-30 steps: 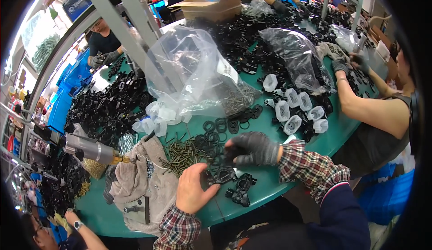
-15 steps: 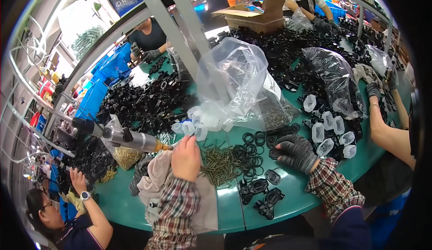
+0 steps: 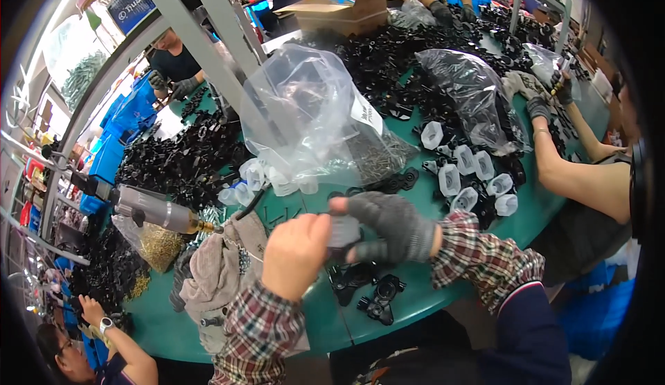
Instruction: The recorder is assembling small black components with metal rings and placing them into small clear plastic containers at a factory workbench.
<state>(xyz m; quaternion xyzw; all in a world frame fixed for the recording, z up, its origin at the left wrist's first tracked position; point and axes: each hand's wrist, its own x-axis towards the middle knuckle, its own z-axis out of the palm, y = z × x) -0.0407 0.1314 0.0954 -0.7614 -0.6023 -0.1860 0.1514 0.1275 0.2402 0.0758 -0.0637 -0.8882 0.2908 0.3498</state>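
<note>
Over the near middle of the green table (image 3: 315,329), my hands come together. My bare left hand (image 3: 294,257) has its fingers closed; what they pinch is hidden. Between the thumb and fingers of my gloved right hand (image 3: 398,229) is a blurred grey part (image 3: 344,232), close against my left fingertips. Black plastic brackets (image 3: 382,300) lie just below the hands. Loose screws (image 3: 277,215) show behind my left hand. A thin black curved piece (image 3: 251,205) sticks up near the cloth; whether my left hand touches it, I cannot tell.
At left, a power screwdriver (image 3: 156,208) hangs above a crumpled cloth (image 3: 218,267) and a bag of brass-coloured pieces (image 3: 161,246). Ahead stands a large clear bag (image 3: 298,101) holding screws. Translucent cups (image 3: 450,180) lie at right. Co-workers sit on several sides.
My right hand has moved left from the flat black parts, now with a grey part in it. My left hand has left the screwdriver tip and met it. The view has shifted.
</note>
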